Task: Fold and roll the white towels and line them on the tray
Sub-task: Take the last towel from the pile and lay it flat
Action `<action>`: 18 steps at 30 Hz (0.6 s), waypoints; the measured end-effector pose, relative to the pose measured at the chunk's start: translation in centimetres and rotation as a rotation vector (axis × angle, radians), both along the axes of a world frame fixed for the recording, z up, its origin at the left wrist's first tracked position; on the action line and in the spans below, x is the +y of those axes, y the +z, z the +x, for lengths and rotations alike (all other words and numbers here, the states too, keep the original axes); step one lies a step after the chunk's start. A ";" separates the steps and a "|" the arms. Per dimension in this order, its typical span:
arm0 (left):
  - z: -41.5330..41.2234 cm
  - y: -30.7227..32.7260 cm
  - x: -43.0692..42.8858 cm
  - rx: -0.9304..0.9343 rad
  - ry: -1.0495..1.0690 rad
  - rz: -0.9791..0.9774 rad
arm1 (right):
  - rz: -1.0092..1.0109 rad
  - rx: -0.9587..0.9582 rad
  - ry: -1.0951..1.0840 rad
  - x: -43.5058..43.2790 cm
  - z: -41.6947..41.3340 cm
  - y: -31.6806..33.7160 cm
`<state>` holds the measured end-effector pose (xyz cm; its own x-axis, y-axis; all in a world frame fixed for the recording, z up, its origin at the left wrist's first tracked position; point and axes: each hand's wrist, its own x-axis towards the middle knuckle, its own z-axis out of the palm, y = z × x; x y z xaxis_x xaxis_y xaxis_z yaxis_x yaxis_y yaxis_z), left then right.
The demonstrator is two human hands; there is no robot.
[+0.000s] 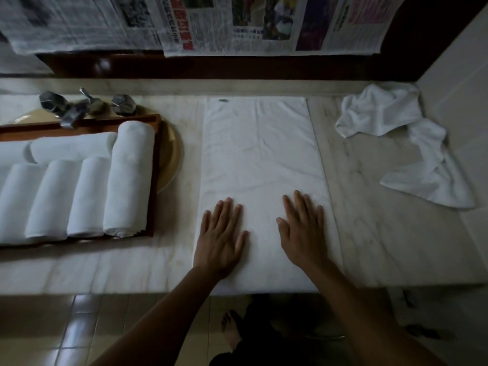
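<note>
A white towel (260, 159), folded into a long strip, lies flat on the marble counter, running from the front edge to the back. My left hand (221, 237) and my right hand (303, 231) both press flat on its near end, fingers straight and spread. To the left a wooden tray (155, 180) holds several rolled white towels (129, 178), the rightmost roll lying against the tray's right wall. A crumpled white towel (396, 128) lies loose at the back right of the counter.
A metal faucet with two knobs (79, 107) stands behind the tray over a beige basin (173, 154). Newspaper sheets (237, 22) hang on the wall behind. A tiled wall (462, 101) closes off the right side. Bare feet show on the floor tiles below.
</note>
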<state>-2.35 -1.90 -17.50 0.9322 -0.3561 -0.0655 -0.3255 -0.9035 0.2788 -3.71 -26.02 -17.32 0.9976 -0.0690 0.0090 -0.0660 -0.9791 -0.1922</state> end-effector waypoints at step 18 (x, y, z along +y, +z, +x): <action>-3.6 1.1 0.8 0.003 0.027 -0.036 | 0.018 -0.014 0.025 1.0 -3.7 0.4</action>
